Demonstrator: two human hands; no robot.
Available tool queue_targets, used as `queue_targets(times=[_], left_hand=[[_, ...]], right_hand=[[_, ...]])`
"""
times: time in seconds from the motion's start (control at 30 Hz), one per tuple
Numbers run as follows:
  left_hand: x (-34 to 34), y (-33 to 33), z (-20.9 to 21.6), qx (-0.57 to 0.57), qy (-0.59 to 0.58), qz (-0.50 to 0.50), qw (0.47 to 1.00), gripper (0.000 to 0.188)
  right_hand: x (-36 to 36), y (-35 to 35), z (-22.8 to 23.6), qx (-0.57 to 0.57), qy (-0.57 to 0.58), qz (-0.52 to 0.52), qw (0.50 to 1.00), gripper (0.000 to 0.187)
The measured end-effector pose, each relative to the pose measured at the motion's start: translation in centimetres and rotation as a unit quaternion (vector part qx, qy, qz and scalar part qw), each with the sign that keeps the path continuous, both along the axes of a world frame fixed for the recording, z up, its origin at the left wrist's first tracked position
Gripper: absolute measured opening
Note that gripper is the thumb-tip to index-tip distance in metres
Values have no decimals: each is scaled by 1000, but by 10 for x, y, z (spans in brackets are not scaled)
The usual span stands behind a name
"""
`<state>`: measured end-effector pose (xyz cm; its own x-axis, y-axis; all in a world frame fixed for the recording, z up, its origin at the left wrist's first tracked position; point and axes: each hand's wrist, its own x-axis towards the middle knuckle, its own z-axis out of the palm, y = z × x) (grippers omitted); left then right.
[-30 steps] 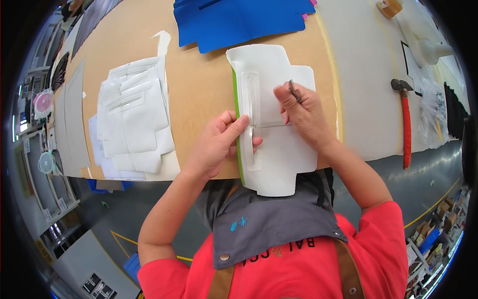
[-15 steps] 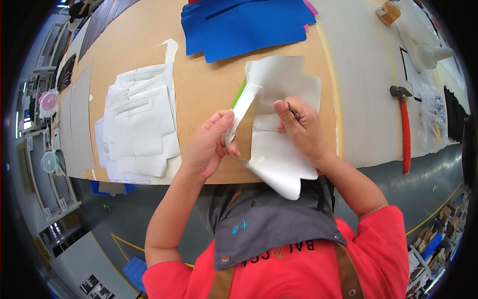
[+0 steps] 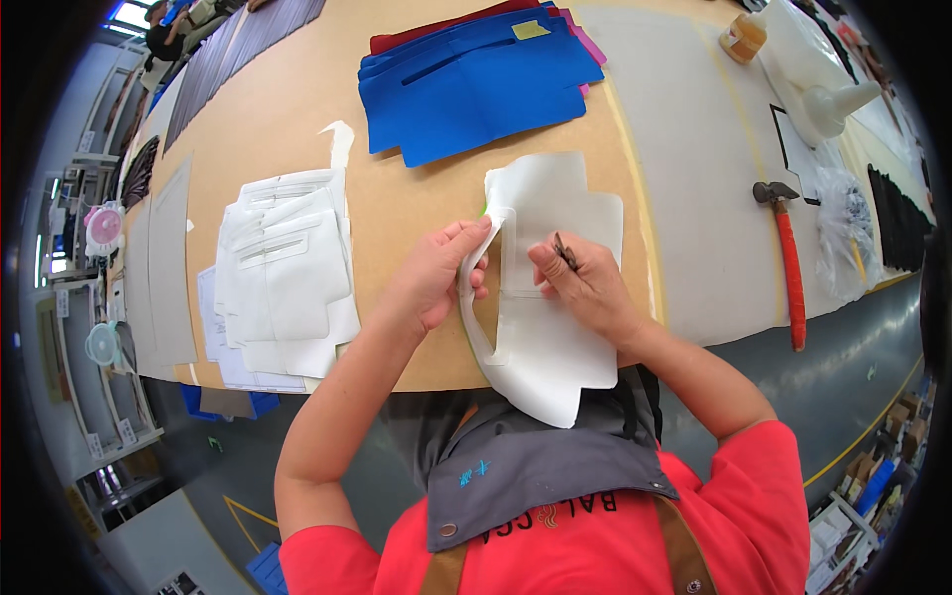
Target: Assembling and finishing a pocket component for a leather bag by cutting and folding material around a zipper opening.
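Observation:
My left hand (image 3: 451,273) pinches the left border of a white leather-like panel (image 3: 565,347) between thumb and fingers. This border is lifted and curved, and a long slot beside it lets the tan table show through. A trace of green (image 3: 485,209) peeks out at the border above my fingers. My right hand (image 3: 587,288) is closed over the middle of the panel. A small dark metal tool (image 3: 565,252) sticks up from its curled fingers; most of the tool is hidden, so its kind is unclear. The panel's near corner hangs over the table's front edge.
Stacked white panels (image 3: 283,263) with slots lie to the left. Blue panels (image 3: 476,89) over red and pink ones lie at the far side. On the right are a red-handled hammer (image 3: 788,263), a white nozzle bottle (image 3: 828,104), an amber jar (image 3: 742,40) and a clear plastic bag (image 3: 848,223).
The view has shifted, bringing more of the blue stack into sight. The panel's left border now bows outward more, showing less green. Both hands keep their holds.

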<state>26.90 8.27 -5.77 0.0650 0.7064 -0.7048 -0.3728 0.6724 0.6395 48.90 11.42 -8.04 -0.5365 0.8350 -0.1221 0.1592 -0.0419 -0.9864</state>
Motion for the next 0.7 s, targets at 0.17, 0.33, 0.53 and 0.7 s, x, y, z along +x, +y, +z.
queue_targets(times=[0.17,0.33,0.53,0.7], left_hand=[[14,-15,9,42,17,57,997,20],[15,-50,4,72,-75,106,989,15],[16,-84,-10,95,-184,147,967,21],[34,-79,0,84,-82,178,977,28]], right_hand=[[-6,35,-4,-30,-1,32,999,56],[-16,67,-11,52,1,122,991,50],[-26,77,-10,39,-7,186,982,42],[-11,63,22,10,-25,159,987,37]])
